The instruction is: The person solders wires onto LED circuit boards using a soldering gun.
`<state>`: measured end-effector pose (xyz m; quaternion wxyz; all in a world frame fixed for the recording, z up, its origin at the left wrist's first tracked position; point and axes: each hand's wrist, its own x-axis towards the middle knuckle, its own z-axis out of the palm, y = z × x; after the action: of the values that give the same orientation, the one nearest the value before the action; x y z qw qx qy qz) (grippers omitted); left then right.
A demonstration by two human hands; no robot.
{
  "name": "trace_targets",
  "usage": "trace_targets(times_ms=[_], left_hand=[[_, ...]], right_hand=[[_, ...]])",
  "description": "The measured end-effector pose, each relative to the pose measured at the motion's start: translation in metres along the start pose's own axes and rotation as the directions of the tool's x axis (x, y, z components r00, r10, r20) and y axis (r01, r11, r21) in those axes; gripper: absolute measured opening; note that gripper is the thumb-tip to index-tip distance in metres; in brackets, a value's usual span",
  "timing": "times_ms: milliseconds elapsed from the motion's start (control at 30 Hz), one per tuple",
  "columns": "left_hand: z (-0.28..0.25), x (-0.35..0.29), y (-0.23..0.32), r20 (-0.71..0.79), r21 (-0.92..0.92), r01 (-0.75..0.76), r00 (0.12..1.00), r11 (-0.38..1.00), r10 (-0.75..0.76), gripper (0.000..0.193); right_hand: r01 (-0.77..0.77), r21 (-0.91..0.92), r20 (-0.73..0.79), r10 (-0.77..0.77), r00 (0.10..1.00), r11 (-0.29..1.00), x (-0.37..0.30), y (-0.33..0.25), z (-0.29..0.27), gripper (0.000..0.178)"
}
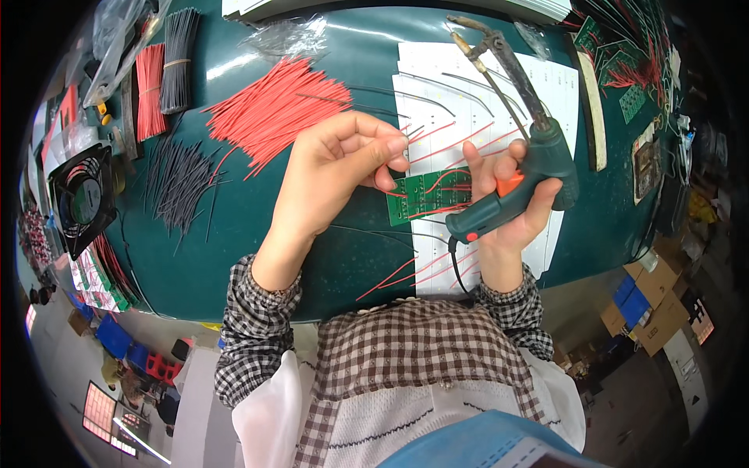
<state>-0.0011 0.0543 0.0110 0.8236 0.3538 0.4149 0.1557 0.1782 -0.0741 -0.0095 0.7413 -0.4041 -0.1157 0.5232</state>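
My right hand is wrapped around the dark green handle of a soldering gun with an orange trigger. Its tip and thin solder feed tube point up and away from me. The thumb and fingers of my left hand are pinched together; what lies between them is too small to make out. Just below those fingertips is a green circuit board with red wires on it, between my two hands. Loose red and black wires lie around it on white paper sheets.
A big pile of red wires and a smaller pile of black wires lie to the left. Bundled wires and a black fan stand farther left. Wired boards sit at the far right. A black cord hangs from the gun.
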Motion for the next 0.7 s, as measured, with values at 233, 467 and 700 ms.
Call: trace_targets(times_ms=[233,467,700], left_hand=[[0.007,0.008,-0.006,-0.133,0.065,-0.009,0.991,0.998,0.018,0.016],[0.016,0.008,-0.007,-0.213,0.155,-0.006,0.976,0.988,0.04,0.016],[0.015,0.008,-0.003,-0.226,0.106,0.016,0.974,0.994,0.008,0.013]], right_hand=[[0.015,-0.119,0.044,-0.01,0.999,0.993,-0.005,0.0,0.002,0.064],[0.036,-0.102,0.088,-0.028,0.996,0.994,-0.01,-0.014,0.0,0.066],[0.071,-0.35,0.077,-0.047,0.996,0.934,-0.038,-0.043,-0.007,0.069]])
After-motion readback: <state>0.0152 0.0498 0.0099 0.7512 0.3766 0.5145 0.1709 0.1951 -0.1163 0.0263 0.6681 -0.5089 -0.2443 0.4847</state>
